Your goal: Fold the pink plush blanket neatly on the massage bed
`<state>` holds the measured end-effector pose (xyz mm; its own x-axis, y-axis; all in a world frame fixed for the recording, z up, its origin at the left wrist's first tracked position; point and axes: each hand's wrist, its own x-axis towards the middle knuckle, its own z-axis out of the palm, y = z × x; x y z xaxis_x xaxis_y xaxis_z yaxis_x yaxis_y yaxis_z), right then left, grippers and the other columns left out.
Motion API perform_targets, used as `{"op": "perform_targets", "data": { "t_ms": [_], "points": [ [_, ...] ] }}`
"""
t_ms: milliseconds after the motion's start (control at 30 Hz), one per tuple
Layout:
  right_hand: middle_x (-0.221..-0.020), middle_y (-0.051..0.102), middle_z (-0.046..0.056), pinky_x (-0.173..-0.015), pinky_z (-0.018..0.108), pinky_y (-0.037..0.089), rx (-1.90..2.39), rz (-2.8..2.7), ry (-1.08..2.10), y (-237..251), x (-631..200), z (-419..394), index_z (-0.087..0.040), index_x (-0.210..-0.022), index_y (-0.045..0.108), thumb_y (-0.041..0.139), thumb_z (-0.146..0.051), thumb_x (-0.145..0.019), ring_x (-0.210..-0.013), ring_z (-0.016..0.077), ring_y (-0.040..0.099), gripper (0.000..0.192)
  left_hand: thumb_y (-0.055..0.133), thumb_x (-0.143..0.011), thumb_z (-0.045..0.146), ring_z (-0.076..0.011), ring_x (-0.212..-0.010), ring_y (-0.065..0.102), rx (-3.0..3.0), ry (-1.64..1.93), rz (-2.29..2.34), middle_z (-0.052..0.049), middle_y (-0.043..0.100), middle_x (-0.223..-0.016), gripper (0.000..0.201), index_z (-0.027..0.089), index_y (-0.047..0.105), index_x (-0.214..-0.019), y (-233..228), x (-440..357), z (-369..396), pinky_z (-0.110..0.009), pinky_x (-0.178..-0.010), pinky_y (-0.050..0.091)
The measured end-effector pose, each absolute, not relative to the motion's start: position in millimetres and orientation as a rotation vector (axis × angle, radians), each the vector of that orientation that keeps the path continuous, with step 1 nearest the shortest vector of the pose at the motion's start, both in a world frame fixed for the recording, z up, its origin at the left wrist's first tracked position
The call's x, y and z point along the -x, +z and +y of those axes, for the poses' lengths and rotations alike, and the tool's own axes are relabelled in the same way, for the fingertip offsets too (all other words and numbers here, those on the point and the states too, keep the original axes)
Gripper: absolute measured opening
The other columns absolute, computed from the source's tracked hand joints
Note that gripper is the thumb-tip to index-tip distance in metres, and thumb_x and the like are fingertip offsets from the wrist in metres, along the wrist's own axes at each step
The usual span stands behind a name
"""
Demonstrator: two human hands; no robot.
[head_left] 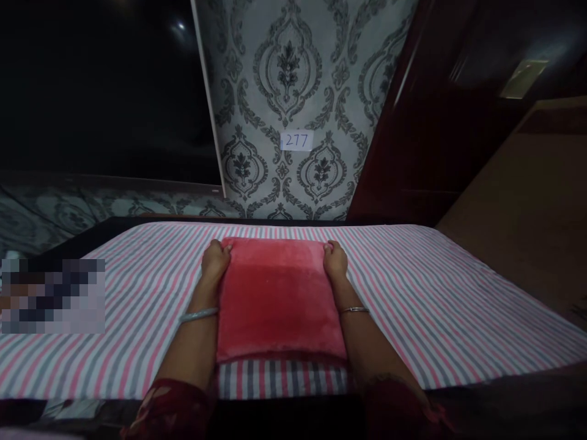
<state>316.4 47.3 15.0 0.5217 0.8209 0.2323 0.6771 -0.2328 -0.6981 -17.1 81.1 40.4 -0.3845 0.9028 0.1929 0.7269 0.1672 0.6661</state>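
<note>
A soft red plush square (pixel 277 305), flat like a folded cloth or a cushion cover, lies in front of me in the middle of the striped sheet (pixel 151 305). I cannot tell which of the two it is. My left hand (pixel 216 261) grips its far left corner, the thumb on top and the fingers curled round the edge. At the far right corner my right hand (pixel 335 259) is closed in the same way. Both forearms run along the sides of the square. Its near edge shows a darker red band, with sheet stripes visible below it.
The sheet covers a table whose dark back edge (pixel 114 223) meets a patterned wall. A paper label reading 277 (pixel 296 140) is stuck on that wall. To the left hangs a large dark screen (pixel 105 91); a dark red glossy panel (pixel 413 134) stands to the right. A blurred-out patch covers the left end.
</note>
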Motion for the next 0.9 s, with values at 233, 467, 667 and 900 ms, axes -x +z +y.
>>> {"op": "perform_targets", "data": {
  "t_ms": [233,467,667,900],
  "points": [
    [-0.114,0.072,0.016,-0.093,0.033,0.045,1.975,-1.171,0.241,12,-319,48,-0.009,-0.129,0.062,0.041,-0.027,-0.097,-0.108,0.0264,0.064,0.042,0.052,-0.087,0.038,-0.0343,-0.096,0.067,-1.572,0.981,2.265,-0.018,0.072,-0.098,0.027,0.017,0.064,-0.099,37,19,75,-0.041,-0.078,0.049],
    [-0.124,0.065,0.019,-0.101,0.038,0.041,1.909,-1.216,0.157,22,-313,39,-0.010,-0.137,0.058,0.037,-0.026,-0.097,-0.119,0.0285,0.056,0.048,0.047,-0.090,0.033,-0.0340,-0.113,0.062,-1.744,1.128,2.252,-0.022,0.062,-0.127,0.050,0.011,0.055,-0.134,61,7,53,-0.045,-0.094,0.047],
    [-0.125,0.064,0.019,-0.100,0.040,0.041,1.960,-1.283,0.167,25,-310,38,-0.015,-0.132,0.065,0.038,-0.028,-0.099,-0.119,0.0308,0.054,0.044,0.043,-0.094,0.040,-0.0341,-0.144,0.034,-2.333,0.906,2.038,-0.015,0.047,-0.152,0.052,0.019,0.056,-0.140,61,-9,55,-0.050,-0.116,0.027],
    [-0.119,0.069,0.016,-0.096,0.041,0.045,2.046,-1.294,0.272,19,-317,44,-0.017,-0.126,0.068,0.035,-0.029,-0.099,-0.111,0.0288,0.061,0.044,0.032,-0.098,0.045,-0.0259,-0.138,0.046,-2.257,0.553,1.921,-0.011,0.055,-0.147,0.056,0.019,0.055,-0.141,33,0,77,-0.039,-0.111,0.037]
  ]
}}
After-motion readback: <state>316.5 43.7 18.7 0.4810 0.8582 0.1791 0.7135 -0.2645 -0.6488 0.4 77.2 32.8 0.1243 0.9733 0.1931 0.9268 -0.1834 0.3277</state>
